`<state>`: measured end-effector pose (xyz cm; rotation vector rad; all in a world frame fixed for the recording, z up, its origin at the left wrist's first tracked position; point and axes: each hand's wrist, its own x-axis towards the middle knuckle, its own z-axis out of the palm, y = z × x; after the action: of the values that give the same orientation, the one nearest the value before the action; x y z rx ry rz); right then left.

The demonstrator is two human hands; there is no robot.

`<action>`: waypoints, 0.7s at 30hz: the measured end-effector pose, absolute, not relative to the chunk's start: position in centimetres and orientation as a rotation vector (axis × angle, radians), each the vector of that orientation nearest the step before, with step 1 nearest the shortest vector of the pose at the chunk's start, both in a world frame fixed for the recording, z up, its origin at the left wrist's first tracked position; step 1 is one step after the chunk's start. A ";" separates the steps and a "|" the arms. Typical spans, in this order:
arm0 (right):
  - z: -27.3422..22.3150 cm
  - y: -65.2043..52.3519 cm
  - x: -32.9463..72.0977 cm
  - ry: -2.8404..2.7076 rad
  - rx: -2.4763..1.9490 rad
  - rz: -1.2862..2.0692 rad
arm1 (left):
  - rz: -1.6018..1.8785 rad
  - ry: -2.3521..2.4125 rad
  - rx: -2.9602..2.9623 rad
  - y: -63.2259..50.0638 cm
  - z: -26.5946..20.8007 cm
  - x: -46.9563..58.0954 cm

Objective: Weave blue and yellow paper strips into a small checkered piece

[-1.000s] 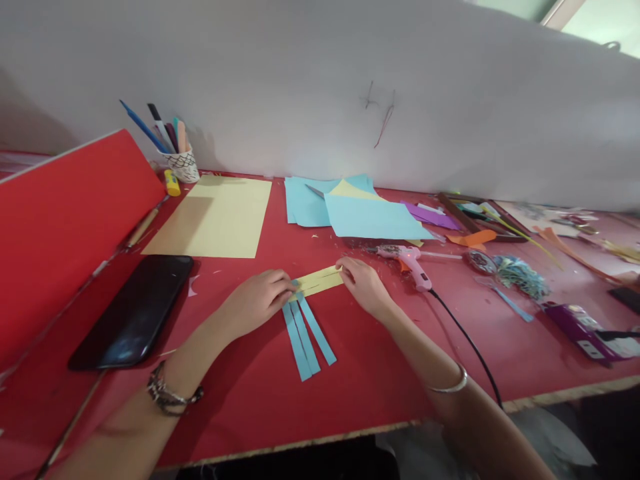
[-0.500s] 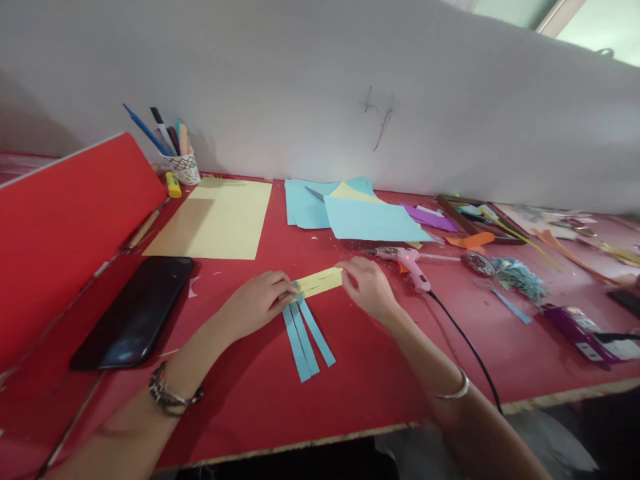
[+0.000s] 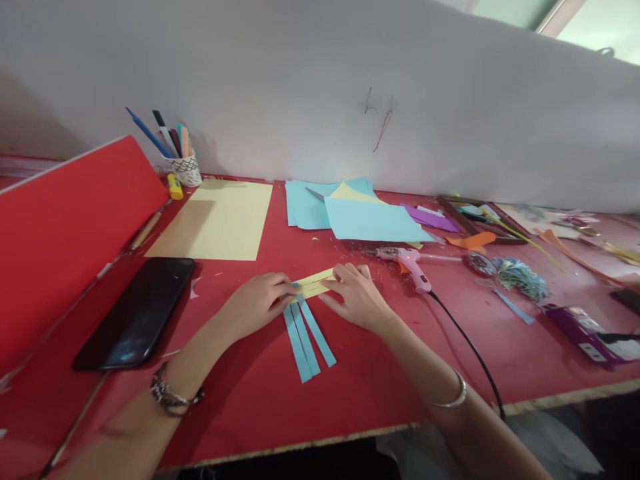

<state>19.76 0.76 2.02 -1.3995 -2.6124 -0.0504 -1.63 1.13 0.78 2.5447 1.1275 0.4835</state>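
Several yellow paper strips (image 3: 313,283) cross blue paper strips (image 3: 303,340) at the middle of the red table. The blue ones fan out toward the front edge. My left hand (image 3: 263,300) is closed on the crossing point, with thumb and fingers pinching the woven strips; the fingers hide part of the overlap. My right hand (image 3: 357,293) rests over the right ends of the yellow strips, fingers bent and thumb against the paper. Those yellow ends are hidden beneath it.
A pink glue gun (image 3: 413,267) with a black cord lies right of my hands. Blue sheets (image 3: 375,220) and a yellow sheet (image 3: 225,220) lie behind. A black phone (image 3: 137,313) is at left, a purple power strip (image 3: 575,330) at right, a pen cup (image 3: 186,168) by the wall.
My right hand has slid slightly left along the yellow strips, its fingers now covering more of their right ends. My left hand stays at the crossing.
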 end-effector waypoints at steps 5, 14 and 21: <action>2.0 1.1 20.7 -2.522 -1.456 -0.115 | 0.509 1.150 2.541 1.1 0.7 -1.7; 1.6 0.4 19.2 -2.687 -1.270 0.035 | 0.493 1.136 2.555 1.1 0.8 -1.4; 1.9 1.1 20.5 -2.618 -1.359 -0.067 | 0.513 1.142 2.536 1.1 0.7 -1.5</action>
<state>20.50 1.08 1.91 -1.3590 -2.6181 -0.0669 -1.51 1.09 0.73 2.5361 1.1418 0.5134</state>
